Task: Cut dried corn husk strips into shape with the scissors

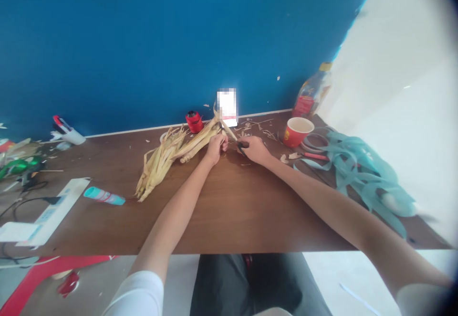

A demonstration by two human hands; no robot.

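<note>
Two hands [215,148] [255,150], two husk bundles [157,165] [201,143]

I see L hand [216,149] curled by the pale dry husks [198,143], exact grip unclear to me; R hand [255,150] has fingers closed round a dark-handled tool [241,150], blurry. 2nd husk bundle [161,165] lies L on the brown table [229,211]. Red cup [297,132] stands R, nr teal ribbon [354,161]. Teal tube [104,195] lies L, nr white pwr strip [53,213].
</note>
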